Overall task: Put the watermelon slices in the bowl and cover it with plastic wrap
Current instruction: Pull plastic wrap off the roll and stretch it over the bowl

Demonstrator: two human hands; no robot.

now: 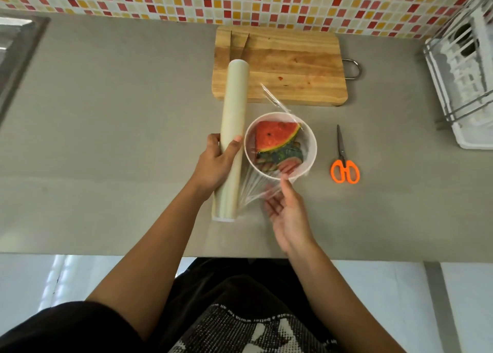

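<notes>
even soft daylight, faint shadows on counter [106,139], wide-angle bending at edges, slight blur on right hand [286,214].

Black top [226,278]; short black sleeve [66,326] on left arm. Forearms bare. Grey-white dotted print [226,334] across front, under a curved line of small white lettering [266,316], unreadable.

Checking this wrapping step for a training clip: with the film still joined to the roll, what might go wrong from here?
The film is joined to the roll that the left hand grips; tugging could drag the bowl or peel film off its rim. The film's far edge is bunched into a strand, so that side may not seal. Reaching for the scissors would take the right hand away from the film.
</notes>
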